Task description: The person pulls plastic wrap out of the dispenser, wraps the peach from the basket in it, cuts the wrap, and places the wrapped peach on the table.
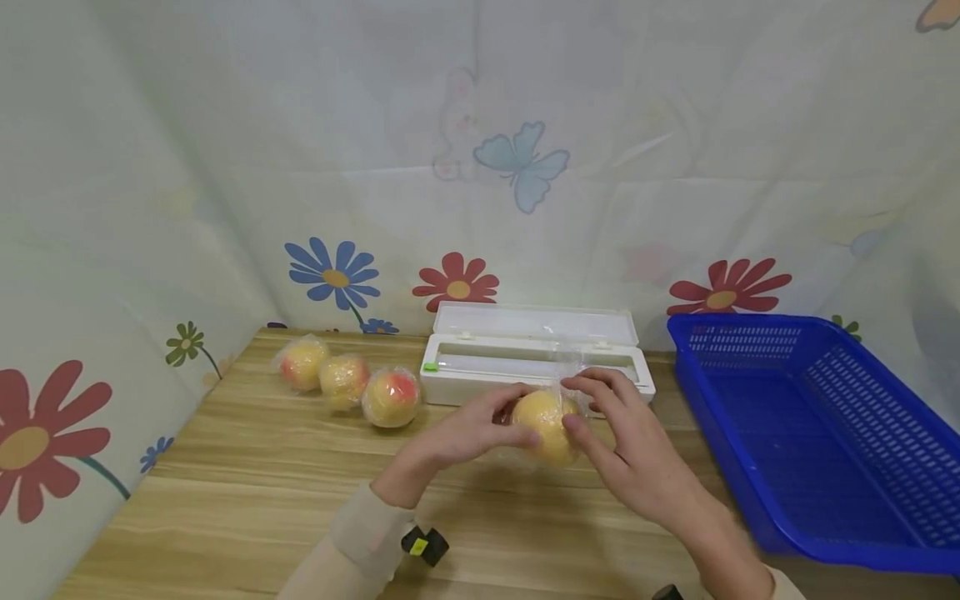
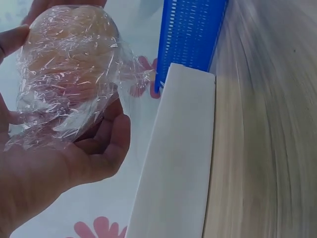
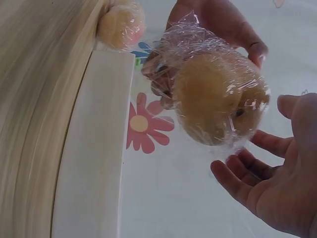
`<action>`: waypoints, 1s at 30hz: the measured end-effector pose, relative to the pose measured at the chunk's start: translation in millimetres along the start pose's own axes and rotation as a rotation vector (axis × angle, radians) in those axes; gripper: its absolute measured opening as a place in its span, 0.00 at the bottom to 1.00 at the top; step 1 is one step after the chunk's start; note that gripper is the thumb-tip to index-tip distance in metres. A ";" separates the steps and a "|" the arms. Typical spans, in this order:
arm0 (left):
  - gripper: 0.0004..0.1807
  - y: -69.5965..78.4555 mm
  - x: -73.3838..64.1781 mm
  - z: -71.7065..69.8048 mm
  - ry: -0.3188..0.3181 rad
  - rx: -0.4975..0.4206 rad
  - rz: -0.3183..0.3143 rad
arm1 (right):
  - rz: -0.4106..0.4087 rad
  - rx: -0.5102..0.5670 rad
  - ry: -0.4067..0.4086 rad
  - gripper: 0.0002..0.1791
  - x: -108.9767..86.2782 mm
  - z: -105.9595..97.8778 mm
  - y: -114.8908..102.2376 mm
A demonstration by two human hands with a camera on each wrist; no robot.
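A round yellow peach-like fruit (image 1: 546,427) in clinging plastic film is held up in front of the white box. My left hand (image 1: 480,429) grips it from the left, thumb on the near side. In the left wrist view the film (image 2: 69,74) is crinkled and bunched over the fruit. My right hand (image 1: 637,450) is at the fruit's right side, fingers spread and loosely bent. Its fingertips (image 3: 223,171) are right at the loose film edge in the right wrist view. Behind the hands stands the film dispenser (image 1: 450,392), its lid raised.
Three film-wrapped yellow-and-red fruits (image 1: 392,398) sit in a row left of the dispenser. A blue plastic basket (image 1: 750,500) stands at the right of the wooden table (image 1: 225,500). A flower-patterned sheet (image 1: 360,125) hangs behind.
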State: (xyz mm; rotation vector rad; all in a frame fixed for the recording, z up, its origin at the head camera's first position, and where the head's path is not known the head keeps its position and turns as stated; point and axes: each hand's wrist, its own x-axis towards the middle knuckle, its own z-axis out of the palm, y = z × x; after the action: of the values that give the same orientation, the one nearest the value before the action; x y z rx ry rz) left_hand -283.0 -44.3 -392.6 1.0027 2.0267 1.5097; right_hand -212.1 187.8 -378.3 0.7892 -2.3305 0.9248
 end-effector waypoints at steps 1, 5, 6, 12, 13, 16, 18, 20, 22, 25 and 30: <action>0.34 0.3 0.1 -0.2 -0.011 0.004 0.012 | 0.005 0.002 0.010 0.20 0.1 0.6 0.1; 0.36 3.6 -0.3 -1.3 -0.047 0.030 0.072 | 0.044 0.016 0.015 0.21 -1.3 3.3 0.2; 0.37 4.4 -0.3 -1.3 -0.050 0.038 0.084 | 0.054 0.021 0.012 0.22 -1.8 4.1 0.3; 0.41 8.1 -1.6 0.6 0.011 0.072 0.043 | 0.090 0.040 0.004 0.20 -3.5 8.8 2.5; 0.41 8.7 -2.2 1.2 0.031 0.076 0.025 | 0.089 0.039 -0.001 0.20 -3.5 9.3 3.1; 0.39 10.0 -3.0 2.9 0.087 0.059 -0.003 | 0.094 0.030 -0.029 0.22 -3.9 10.2 4.7; 0.37 10.4 -3.2 3.3 0.119 0.050 0.006 | 0.102 0.030 -0.050 0.25 -4.4 10.7 5.9; 0.35 11.3 -3.6 3.3 0.146 0.051 0.023 | 0.103 0.031 -0.069 0.27 -4.7 11.1 6.7; 0.35 12.0 -4.2 2.5 0.168 0.064 0.042 | 0.104 0.030 -0.087 0.29 -4.8 11.8 7.2; 0.35 12.1 -5.1 1.2 0.182 0.099 0.084 | 0.112 0.028 -0.105 0.33 -4.2 12.9 7.3; 0.36 12.4 -4.2 1.1 0.179 0.120 0.152 | 0.136 0.037 -0.116 0.47 -2.3 13.8 7.4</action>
State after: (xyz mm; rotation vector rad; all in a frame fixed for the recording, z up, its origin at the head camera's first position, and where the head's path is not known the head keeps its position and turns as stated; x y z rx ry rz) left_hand -275.9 -44.8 -381.6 1.1268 2.2319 1.6228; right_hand -218.7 182.9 -391.8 0.7233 -2.5003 1.0061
